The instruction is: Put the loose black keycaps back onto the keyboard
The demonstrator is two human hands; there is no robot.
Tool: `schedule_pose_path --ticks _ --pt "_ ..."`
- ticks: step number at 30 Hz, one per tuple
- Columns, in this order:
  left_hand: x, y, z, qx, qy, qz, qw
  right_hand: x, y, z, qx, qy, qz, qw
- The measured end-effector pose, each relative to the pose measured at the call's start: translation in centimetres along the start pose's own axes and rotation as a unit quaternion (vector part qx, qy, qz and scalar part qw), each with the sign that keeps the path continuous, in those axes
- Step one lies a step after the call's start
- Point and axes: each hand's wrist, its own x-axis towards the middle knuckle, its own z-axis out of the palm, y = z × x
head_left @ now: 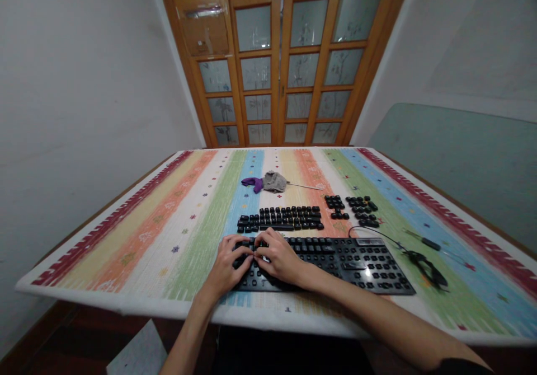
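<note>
- Keyboard of black plastic, long and rectangular, lies flat along the near edge of the table, its left end under both hands. Lower rows show low, bare key positions; taller caps appear to stand along the far row.
- Handling, judged: stiff body, moderately heavy, smooth and liable to slide on fabric. Exposed key positions are likely fragile; the solid outer rim is the sounder hold, at both short ends.
- Left hand, bare, rests over the left end, fingers bent, thumb reaching inward.
- Right hand, bare, sits just beside it, fingers curled, fingertips close to the left thumb. Whether either hand pinches a part cannot be told.
- Main block of loose black plastic keycaps lies in rows just beyond the keyboard. Two smaller clusters, one of black navigation-style caps and one of black number-pad-style caps, lie to its right. Each cap is judged light, hard and easily scattered; take it by opposite sides.
- Grey crumpled cloth, touching a purple fabric piece and a thin rod, lies farther back; judged soft.
- Bundled black cable and slim dark-handled tool lie right, on a multicoloured striped tablecloth.
</note>
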Motion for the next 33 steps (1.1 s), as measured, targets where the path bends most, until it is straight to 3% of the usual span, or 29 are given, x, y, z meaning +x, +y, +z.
schedule_pose_path --ticks 12,25,29,33 --pt "-0.1 0.0 0.0 0.007 0.002 0.004 1.000 0.5 0.1 0.1 0.052 -0.008 0.027 0.998" --pt "-0.2 0.2 0.1 -0.010 0.011 0.004 1.000 1.1 0.0 -0.7 0.027 -0.085 0.059 0.994" --pt "-0.4 0.3 -0.1 -0.028 0.048 -0.014 0.998 2.1 1.4 -2.1 0.050 -0.040 0.050 0.997" --pt "-0.7 0.2 -0.2 -0.032 0.067 -0.024 0.997 3.6 4.7 -3.5 0.028 0.016 0.065 0.997"
